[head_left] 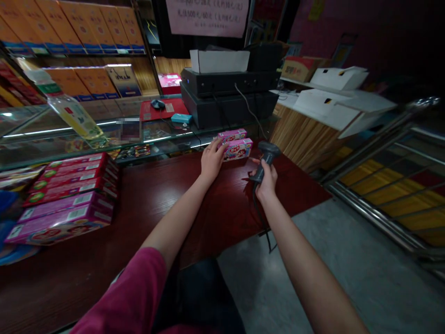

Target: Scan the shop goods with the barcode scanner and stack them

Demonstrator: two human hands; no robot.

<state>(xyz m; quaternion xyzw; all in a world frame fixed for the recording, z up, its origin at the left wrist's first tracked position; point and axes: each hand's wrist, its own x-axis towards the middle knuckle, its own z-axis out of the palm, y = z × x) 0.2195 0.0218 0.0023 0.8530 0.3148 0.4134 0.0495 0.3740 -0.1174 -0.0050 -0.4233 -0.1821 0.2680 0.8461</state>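
Two small pink printed boxes stand one behind the other at the back of the dark red tabletop (153, 199). My left hand (212, 160) is at the left end of the front pink box (239, 150), its fingers bent over that end. The rear pink box (233, 135) is partly hidden behind it. To the right, my right hand (267, 181) is wrapped around the handle of a dark barcode scanner (266, 160). The scanner's head is raised above the tabletop, close to the front box's right end. Its cable (259, 211) hangs down past the table edge.
Red boxes (76, 174) and larger pink-purple boxes (69, 218) are stacked at the left. Behind stand a glass counter, a clear bottle (74, 113), a mouse (157, 104) and a black cash drawer (225, 104). A metal railing (382, 213) rises at the right.
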